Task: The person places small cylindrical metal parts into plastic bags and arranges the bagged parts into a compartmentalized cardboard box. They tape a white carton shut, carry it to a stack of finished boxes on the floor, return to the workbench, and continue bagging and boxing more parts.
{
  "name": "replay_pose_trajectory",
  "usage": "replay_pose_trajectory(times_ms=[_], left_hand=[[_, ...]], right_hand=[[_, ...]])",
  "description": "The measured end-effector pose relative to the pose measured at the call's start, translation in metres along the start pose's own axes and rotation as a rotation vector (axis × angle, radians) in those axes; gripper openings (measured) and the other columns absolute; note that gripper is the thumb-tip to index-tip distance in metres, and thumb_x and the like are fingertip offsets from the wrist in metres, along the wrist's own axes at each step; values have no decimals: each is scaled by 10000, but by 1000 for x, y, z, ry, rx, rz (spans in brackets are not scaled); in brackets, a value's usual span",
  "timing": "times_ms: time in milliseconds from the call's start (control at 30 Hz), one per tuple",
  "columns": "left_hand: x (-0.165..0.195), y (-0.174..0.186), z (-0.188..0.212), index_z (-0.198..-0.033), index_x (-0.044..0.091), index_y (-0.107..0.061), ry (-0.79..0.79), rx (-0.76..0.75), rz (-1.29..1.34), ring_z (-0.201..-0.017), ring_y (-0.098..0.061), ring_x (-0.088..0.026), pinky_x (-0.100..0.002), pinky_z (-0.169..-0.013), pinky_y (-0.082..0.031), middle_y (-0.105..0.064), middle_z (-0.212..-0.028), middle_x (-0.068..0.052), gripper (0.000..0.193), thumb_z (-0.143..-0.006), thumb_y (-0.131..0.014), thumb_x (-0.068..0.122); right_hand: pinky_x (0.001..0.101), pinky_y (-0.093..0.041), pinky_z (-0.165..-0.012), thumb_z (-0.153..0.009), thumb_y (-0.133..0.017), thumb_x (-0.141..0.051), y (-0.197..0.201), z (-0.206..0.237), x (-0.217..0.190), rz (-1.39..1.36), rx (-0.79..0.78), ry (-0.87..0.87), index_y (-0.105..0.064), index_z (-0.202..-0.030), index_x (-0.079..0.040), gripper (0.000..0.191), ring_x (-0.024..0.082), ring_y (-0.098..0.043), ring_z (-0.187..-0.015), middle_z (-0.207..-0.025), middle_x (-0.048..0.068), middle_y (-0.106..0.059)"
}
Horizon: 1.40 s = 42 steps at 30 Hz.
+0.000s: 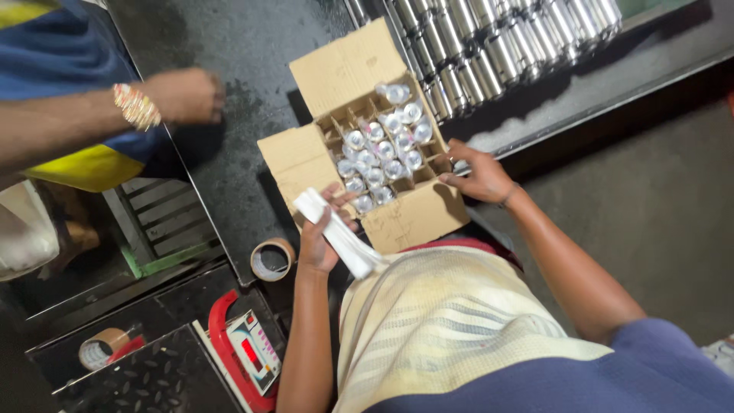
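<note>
An open carton sits on the table, with wrapped cans in its divider cells. Behind it lie rows of cans. The left hand, holding folded sheets, is at the carton's left flap; the right hand rests on its right edge. A tape roll lies left of the carton, and a scale lies nearer the person.

The rows of shiny metal cylinders run off the top edge, so their count cannot be told. A co-worker's arm with a beaded bracelet is cut by the left edge, its fist blurred. The red-framed weighing scale (screen too small to read) is clipped at the bottom edge.
</note>
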State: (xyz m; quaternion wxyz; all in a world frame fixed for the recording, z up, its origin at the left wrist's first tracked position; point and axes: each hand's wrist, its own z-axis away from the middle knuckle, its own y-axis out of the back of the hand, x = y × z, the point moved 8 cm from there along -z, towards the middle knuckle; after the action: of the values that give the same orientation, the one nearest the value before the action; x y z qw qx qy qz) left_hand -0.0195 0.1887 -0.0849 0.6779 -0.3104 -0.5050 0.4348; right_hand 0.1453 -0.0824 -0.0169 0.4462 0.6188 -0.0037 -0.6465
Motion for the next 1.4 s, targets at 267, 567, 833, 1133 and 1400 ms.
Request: replay_pose_trajectory(times_ms=[267,567,833,1133,1400], left_hand=[[-47,-29,-45,-1322,-14,-476,-8,236,-214,-1165,-651,-414,-522,-947,-557,-655,-1239,-278,454,-941,-677,128],[-108,-70,-90,-1394,20,-494,80,210,-85,-1088,-741,-229,-395,-974,-599,-687,-1260,-140,470,-959,-634,131],[-65,-125,-90,-975,18,-784,-193,229,-1304,-626,-692,-147,-353,-577,-561,-758,-771,-71,265,-879,-781,265],[10,-185,-37,-923,30,-784,-569,355,-1721,-670,-730,-318,-387,-613,-570,-730,-759,-192,220,-802,-810,212],[-5,-199,-39,-944,10,-723,-498,286,-1671,-715,-728,-370,-430,-641,-542,-722,-783,-214,245,-938,-744,255]], right_hand=[[392,-517,-1074,-964,-776,-223,146,18,-89,116,535,222,-591,-1401,-5,522,269,-602,-1213,-1322,178,-602],[310,-500,-704,-1047,-621,-263,24,-5,-22,-91,212,-62,-738,-1033,-34,257,218,-637,-724,-876,143,-718],[348,-477,-740,-865,-737,-176,40,-5,-60,-36,-102,434,-627,-1154,-24,344,176,-593,-840,-937,60,-660],[498,-579,-777,-835,-846,-309,118,-13,-15,278,245,-69,-602,-1253,-15,567,401,-738,-813,-872,178,-754],[478,-566,-682,-861,-804,-352,139,-75,35,541,567,-76,-696,-938,75,447,392,-699,-687,-753,269,-686]])
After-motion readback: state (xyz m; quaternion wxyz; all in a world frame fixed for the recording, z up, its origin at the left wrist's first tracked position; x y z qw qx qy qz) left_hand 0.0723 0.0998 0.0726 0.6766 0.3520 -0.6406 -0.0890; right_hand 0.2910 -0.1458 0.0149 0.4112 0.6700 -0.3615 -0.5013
